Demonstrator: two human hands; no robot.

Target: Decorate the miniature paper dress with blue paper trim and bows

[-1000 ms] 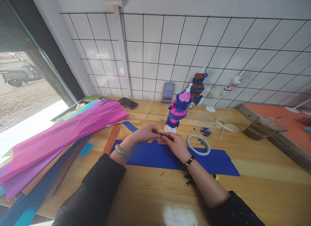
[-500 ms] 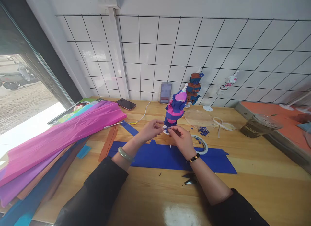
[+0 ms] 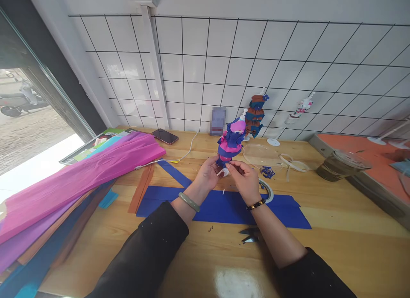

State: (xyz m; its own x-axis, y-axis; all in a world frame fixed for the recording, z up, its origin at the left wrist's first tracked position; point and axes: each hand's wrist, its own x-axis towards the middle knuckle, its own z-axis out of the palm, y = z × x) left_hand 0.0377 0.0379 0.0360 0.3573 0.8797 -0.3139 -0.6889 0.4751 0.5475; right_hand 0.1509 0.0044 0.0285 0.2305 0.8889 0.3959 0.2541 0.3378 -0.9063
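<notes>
A pink and blue crepe-paper figure [image 3: 231, 140] with a white beaded tip stands on a small white base on the wooden table. My left hand [image 3: 209, 174] cups the lower left side of the figure, its fingers closed around the bottom near the base. At the lower right side, my right hand [image 3: 245, 178] pinches at the blue paper of the bottom tier. What lies between its fingertips is too small to make out. Beneath both hands lies a long blue paper sheet [image 3: 211, 206].
Left are pink crepe paper [image 3: 128, 152], an orange strip [image 3: 141, 189] and a phone [image 3: 165, 136]. Scissors [image 3: 250, 235] lie near my right wrist, a tape roll [image 3: 270, 194] behind it. A cup [image 3: 336, 166] stands right; a brown-blue figure [image 3: 255, 116] stands at the wall.
My left hand has moved right and turned palm-up against the figure's lower part. My right hand has shifted slightly right and up, to the figure's bottom tier.
</notes>
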